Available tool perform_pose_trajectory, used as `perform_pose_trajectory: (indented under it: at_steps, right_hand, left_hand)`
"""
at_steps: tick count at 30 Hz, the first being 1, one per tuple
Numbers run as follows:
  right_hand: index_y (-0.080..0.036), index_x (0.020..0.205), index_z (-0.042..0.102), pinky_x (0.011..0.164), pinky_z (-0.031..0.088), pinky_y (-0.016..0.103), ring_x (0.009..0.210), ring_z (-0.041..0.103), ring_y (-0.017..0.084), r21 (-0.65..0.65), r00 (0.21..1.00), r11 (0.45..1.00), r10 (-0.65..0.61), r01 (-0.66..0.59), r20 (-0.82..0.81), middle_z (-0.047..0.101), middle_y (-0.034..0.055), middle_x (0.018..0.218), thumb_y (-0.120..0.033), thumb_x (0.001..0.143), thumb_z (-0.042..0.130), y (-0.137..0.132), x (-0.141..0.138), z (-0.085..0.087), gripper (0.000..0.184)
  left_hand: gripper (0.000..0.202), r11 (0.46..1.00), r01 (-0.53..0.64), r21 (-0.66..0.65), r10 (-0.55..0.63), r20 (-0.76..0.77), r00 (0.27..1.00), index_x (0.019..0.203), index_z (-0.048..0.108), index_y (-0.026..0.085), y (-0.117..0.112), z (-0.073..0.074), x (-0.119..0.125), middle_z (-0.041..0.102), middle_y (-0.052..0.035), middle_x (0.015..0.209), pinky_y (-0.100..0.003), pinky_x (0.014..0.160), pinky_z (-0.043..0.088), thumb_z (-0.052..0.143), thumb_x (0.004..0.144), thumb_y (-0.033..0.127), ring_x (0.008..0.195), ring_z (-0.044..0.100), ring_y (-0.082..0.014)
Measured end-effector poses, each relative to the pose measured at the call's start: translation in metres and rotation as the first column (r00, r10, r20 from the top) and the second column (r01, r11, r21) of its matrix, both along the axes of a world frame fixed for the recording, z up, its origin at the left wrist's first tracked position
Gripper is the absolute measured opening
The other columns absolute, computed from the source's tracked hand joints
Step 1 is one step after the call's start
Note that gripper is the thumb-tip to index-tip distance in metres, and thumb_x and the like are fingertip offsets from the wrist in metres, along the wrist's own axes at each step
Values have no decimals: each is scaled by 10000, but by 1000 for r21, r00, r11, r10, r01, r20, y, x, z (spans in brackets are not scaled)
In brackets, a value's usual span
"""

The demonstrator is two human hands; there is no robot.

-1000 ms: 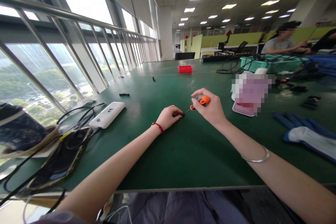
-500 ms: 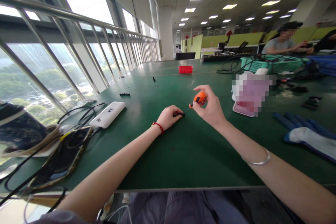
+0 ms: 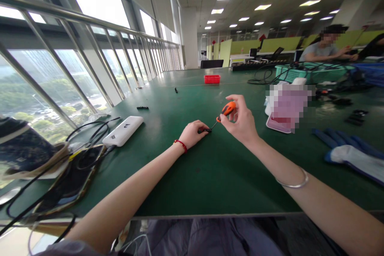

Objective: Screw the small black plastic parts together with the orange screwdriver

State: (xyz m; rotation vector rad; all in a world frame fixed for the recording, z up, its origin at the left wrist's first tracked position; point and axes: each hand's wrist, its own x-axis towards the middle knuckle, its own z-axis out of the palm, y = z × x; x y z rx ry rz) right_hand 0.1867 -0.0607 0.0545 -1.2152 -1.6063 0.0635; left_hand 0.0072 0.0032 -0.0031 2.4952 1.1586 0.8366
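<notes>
One black part (image 3: 209, 130) in left hand (image 3: 192, 133).

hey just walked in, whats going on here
A person seated at a green table holds a small black part down with the left hand. The right hand holds an orange-and-black screwdriver at a slant, its tip at the part's right end. A white power bank lies to the left; a small red basket stands farther back.
</notes>
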Motion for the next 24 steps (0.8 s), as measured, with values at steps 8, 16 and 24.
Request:
perform_pose_trajectory:
  at_steps: [8, 16, 24]
  right_hand:
    - [-212, 1000, 520, 571, 395, 259, 543, 507, 131, 9, 998, 998, 57, -57, -31, 532, -34, 633, -321, 716, 553, 2, 1, -1, 306]
    - [-206, 820, 562, 537, 366, 253, 489, 478, 123, -34, 996, 996, 85, -84, 37, 499, -45, 524, -366, 741, 531, -3, -1, 4, 181]
    - [-196, 1046, 499, 574, 389, 263, 552, 496, 134, 89, 992, 990, 107, -112, 64, 539, -31, 655, -282, 690, 547, 0, 3, 0, 369]
  left_hand:
    - [169, 1000, 5, 5, -5, -2, 1000, 888, 702, 175, 0, 0, 0, 626, -29, 858, -242, 715, 482, 596, 758, 184, 741, 572, -130]
    - [181, 1000, 6, 9, -6, -8, 1000, 900, 700, 178, 1, -1, 0, 626, -28, 859, -242, 730, 488, 594, 753, 178, 748, 579, -130]
    - [171, 1000, 1, 6, -1, -6, 1000, 888, 702, 178, 1, -1, 0, 624, -28, 855, -242, 719, 485, 597, 753, 179, 741, 575, -131]
